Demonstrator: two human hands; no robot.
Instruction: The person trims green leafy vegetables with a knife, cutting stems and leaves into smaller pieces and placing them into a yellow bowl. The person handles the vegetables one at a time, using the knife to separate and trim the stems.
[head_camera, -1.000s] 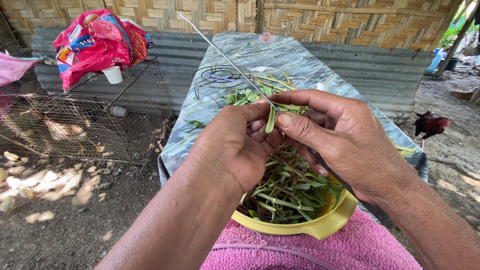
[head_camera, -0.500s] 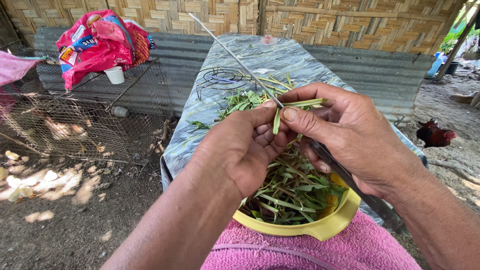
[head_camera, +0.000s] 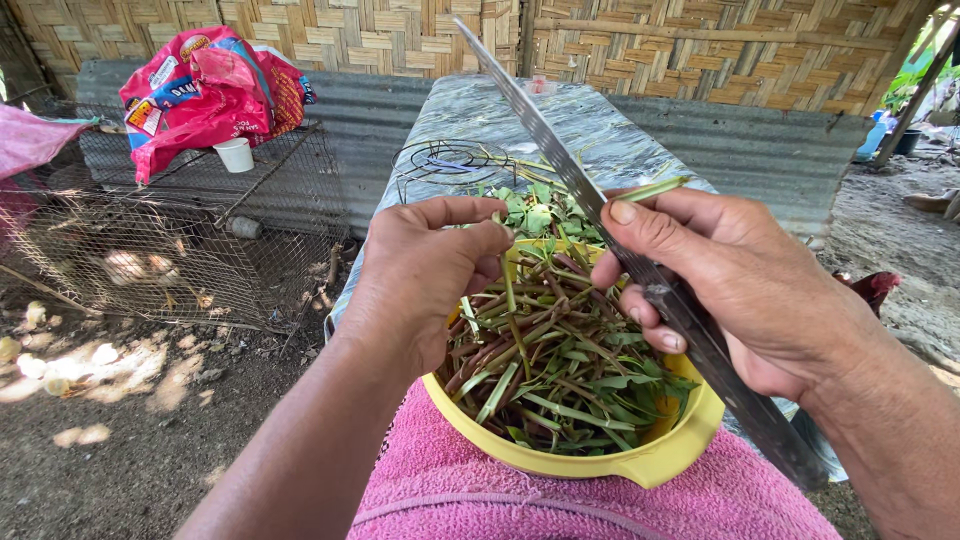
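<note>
Mid-trimming, I'd say: right hand grips the long steel knife and a green stem; left hand pinches cuttings over the yellow plastic bowl, at six o'clock.

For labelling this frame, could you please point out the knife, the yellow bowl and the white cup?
knife (head_camera: 560, 160), head view, middle of the bare blade.
yellow bowl (head_camera: 590, 462), head view, front outer rim.
white cup (head_camera: 236, 154), head view, its side wall.

Bright shaded daylight, dappled ground, sharp focus.

Green stem against long knife
</note>
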